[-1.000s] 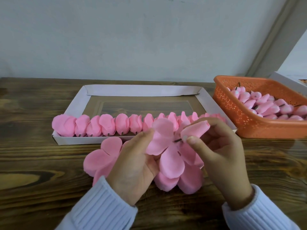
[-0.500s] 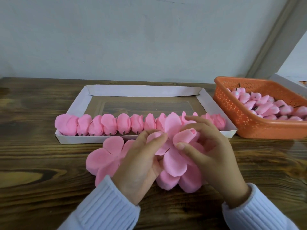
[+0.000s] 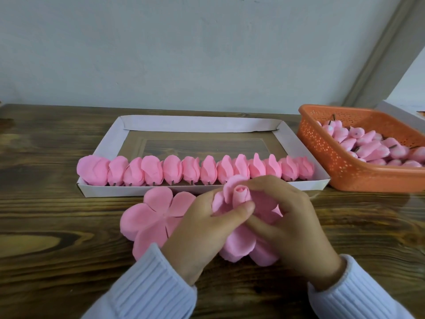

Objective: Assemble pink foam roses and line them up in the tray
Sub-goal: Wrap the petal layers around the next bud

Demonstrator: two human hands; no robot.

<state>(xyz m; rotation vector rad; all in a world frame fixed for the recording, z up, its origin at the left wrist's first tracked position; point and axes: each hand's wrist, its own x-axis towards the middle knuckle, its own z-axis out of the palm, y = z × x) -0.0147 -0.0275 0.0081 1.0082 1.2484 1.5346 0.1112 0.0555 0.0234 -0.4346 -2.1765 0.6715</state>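
My left hand (image 3: 202, 229) and my right hand (image 3: 292, 222) hold a pink foam rose (image 3: 239, 194) between them just in front of the tray. Its bud stands in the middle with petals folded up round it; my left thumb presses a petal against the bud, and my right fingers curl over the petals from the right. More petals hang below my hands. A flat pink petal sheet (image 3: 156, 217) lies on the table under my left hand. A row of several finished roses (image 3: 193, 169) lines the near side of the white cardboard tray (image 3: 202, 125).
An orange perforated basket (image 3: 340, 162) at the right holds several pink buds (image 3: 372, 146) with dark stems. The tray's far part shows bare bottom. The dark wooden table (image 3: 46, 203) runs to a pale wall behind.
The bud has gone down into the middle of the petal sheet. My hands have drawn together and lower, folding the petals up round the bud.
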